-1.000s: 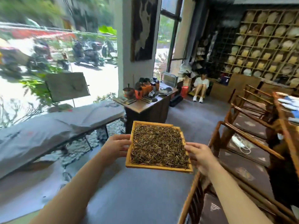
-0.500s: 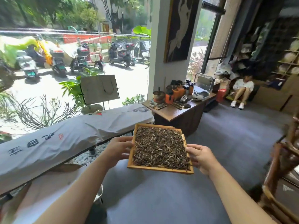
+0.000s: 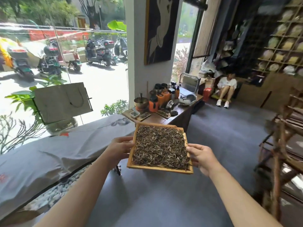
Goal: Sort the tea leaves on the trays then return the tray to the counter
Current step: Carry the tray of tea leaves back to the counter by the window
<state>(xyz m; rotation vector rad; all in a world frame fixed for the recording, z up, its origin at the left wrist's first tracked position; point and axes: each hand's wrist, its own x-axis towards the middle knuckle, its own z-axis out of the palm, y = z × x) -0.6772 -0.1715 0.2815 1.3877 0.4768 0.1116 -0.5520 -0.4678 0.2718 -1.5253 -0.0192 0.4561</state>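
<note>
A square wooden tray [image 3: 157,168] full of dark dried tea leaves [image 3: 159,147] is held out in front of me above the grey floor. My left hand [image 3: 120,147] grips its left edge, and my right hand [image 3: 200,155] grips its right edge. The tray is roughly level, tipped slightly toward me. Straight ahead behind the tray stands a dark wooden counter [image 3: 157,117] that carries small dishes of tea, orange canisters and a metal bowl.
A long bench under a grey cloth [image 3: 54,154] runs along the window on the left. Wooden chairs [image 3: 282,145] crowd the right side. A person sits on the floor [image 3: 226,89] at the back by shelves of tea cakes [image 3: 283,46]. Grey floor lies open between.
The view has swung left and moved forward, so the counter is closer and the chairs have slid to the right edge. Both hands keep the same hold on the tray.
</note>
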